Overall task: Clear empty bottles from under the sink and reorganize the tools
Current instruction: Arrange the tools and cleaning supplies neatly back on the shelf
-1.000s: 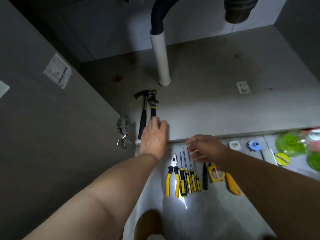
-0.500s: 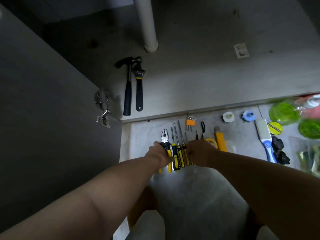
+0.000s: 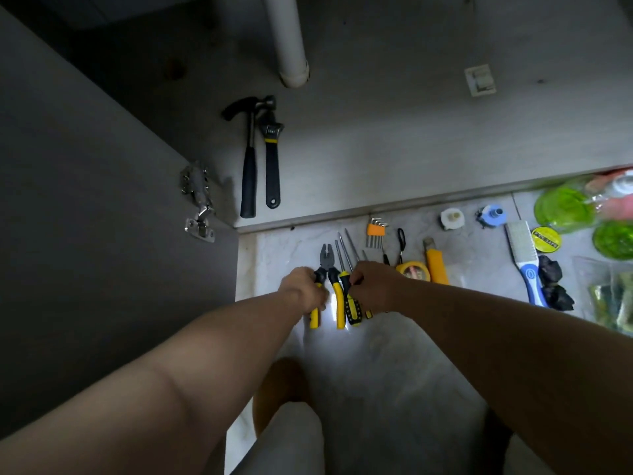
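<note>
On the pale floor in front of the cabinet lies a row of tools. My left hand (image 3: 303,289) grips the left handle of the yellow-handled pliers (image 3: 335,289). My right hand (image 3: 371,286) is curled over the handles of the yellow-and-black screwdrivers (image 3: 351,301), whose shafts point toward the cabinet. A black hammer (image 3: 249,166) and a black adjustable wrench (image 3: 272,159) lie side by side on the cabinet floor (image 3: 394,149). Green bottles (image 3: 565,209) lie on the floor at the far right.
A white drain pipe (image 3: 289,46) comes down onto the cabinet floor. The open cabinet door (image 3: 85,217) with its hinge (image 3: 198,200) stands on the left. On the floor to the right: hex keys (image 3: 375,231), yellow tape (image 3: 412,270), utility knife (image 3: 436,262), brush (image 3: 525,258), tape rolls.
My left hand left the wrench inside the cabinet and came back to the floor, closing on the pliers. My right hand settled onto the screwdriver handles. The view tilted down.
</note>
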A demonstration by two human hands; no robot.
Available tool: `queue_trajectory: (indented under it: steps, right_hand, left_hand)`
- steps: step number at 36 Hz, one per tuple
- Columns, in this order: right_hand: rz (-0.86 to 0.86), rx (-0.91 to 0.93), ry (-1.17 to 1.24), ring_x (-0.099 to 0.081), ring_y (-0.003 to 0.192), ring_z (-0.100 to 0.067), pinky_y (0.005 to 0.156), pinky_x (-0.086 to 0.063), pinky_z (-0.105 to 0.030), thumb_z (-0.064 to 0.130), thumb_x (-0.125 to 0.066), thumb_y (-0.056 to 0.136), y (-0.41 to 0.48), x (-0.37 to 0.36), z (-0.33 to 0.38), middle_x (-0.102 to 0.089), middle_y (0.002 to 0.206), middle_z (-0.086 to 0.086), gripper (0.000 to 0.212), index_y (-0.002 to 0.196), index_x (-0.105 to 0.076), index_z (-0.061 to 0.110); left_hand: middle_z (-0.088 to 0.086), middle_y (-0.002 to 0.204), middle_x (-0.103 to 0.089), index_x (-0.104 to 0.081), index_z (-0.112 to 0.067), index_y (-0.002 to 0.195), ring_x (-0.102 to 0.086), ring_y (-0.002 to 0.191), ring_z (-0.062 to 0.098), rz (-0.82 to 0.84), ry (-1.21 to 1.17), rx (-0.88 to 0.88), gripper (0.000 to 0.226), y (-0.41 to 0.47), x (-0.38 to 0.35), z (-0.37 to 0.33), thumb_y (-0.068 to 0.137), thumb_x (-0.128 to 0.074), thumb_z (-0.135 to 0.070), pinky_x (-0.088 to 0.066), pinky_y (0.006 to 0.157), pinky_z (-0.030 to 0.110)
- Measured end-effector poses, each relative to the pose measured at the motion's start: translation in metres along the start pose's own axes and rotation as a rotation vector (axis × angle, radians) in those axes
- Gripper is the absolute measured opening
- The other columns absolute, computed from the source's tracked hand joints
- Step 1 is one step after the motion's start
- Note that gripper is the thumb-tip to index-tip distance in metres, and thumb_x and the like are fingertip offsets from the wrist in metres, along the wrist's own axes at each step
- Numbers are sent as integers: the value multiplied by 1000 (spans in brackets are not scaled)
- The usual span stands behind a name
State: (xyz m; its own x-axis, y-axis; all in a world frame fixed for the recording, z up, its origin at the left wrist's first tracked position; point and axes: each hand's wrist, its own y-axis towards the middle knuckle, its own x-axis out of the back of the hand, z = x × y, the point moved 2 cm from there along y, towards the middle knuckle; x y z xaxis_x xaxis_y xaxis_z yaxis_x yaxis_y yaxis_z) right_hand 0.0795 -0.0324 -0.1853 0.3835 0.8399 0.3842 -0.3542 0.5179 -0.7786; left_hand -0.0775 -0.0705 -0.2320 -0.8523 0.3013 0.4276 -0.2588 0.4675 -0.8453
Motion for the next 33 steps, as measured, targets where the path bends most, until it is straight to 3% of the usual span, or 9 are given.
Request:
queue_trajectory:
  steps: [2, 5, 8, 11, 13, 15, 22, 26, 33]
  right_hand:
    - [-1, -16, 119, -53, 78, -26, 67, -42, -35, 14, -56, 94, -2, 2, 0, -54, 89, -22, 22, 102, -61, -6]
    - [72, -43, 293, -58, 83, -25, 69, -46, -34, 29, -64, 93, -5, 2, 3, -57, 91, -18, 43, 115, -61, -8]
    - [225, -111, 584, -67, 96, -24, 84, -56, -38, 45, -64, 92, -7, 0, 6, -68, 111, -12, 46, 120, -64, 8]
    - [289, -110, 750, -69, 105, -29, 86, -58, -41, 36, -64, 93, -9, 2, 5, -68, 122, -15, 42, 125, -63, 8]
    - [296, -99, 818, -70, 99, -29, 83, -60, -42, 26, -68, 92, -11, 5, 1, -68, 114, -15, 36, 122, -64, 7]
    - [302, -83, 836, -71, 87, -25, 84, -60, -44, 24, -70, 91, -12, 8, -5, -70, 98, -11, 32, 118, -65, 8]
    - [206, -167, 700, -72, 79, -19, 63, -60, -30, 14, -71, 89, -12, 21, -33, -74, 97, -13, 29, 116, -64, 5]
    - [237, -199, 610, -74, 84, -23, 70, -61, -33, 7, -66, 89, -13, 34, -44, -76, 98, -15, 21, 110, -65, 5]
    - [374, -152, 552, -72, 85, -20, 78, -57, -32, 8, -65, 88, -22, 53, -43, -75, 98, -14, 27, 115, -64, 3]
  left_hand:
    - [23, 98, -71, -53, 0, 128, -69, 71, 29, 86, -226, 12, 34, -4, 6, 1, 95, -54, 6, -62, 71, 37]
    - [23, 105, -73, -52, -2, 128, -74, 67, 20, 179, -325, -50, 35, -12, 16, -3, 95, -63, 2, -58, 55, 25]
    - [13, 102, -76, -56, -10, 123, -77, 86, 19, 240, -373, -102, 34, -21, 21, -8, 92, -70, -6, -61, 67, 29]
    - [14, 121, -70, -62, -12, 116, -72, 105, 23, 289, -411, -118, 29, -26, 18, -14, 90, -74, -11, -61, 85, 36]
    - [13, 122, -68, -65, -15, 110, -69, 112, 24, 319, -416, -122, 24, -27, 16, -18, 89, -76, -17, -60, 90, 40]
    - [10, 111, -72, -70, -15, 105, -70, 103, 20, 347, -403, -134, 21, -28, 14, -23, 88, -77, -24, -61, 88, 39]
    - [11, 110, -72, -75, -13, 111, -69, 102, 25, 349, -305, -109, 31, -28, 2, -27, 98, -61, -38, -58, 96, 42]
    - [16, 93, -67, -62, 0, 118, -66, 80, 25, 221, -2, -75, 26, -23, -9, -23, 100, -61, -19, -61, 87, 45]
    - [16, 100, -76, -65, -11, 115, -76, 92, 26, 241, 132, -4, 26, -23, -41, -24, 94, -69, -26, -63, 83, 42]
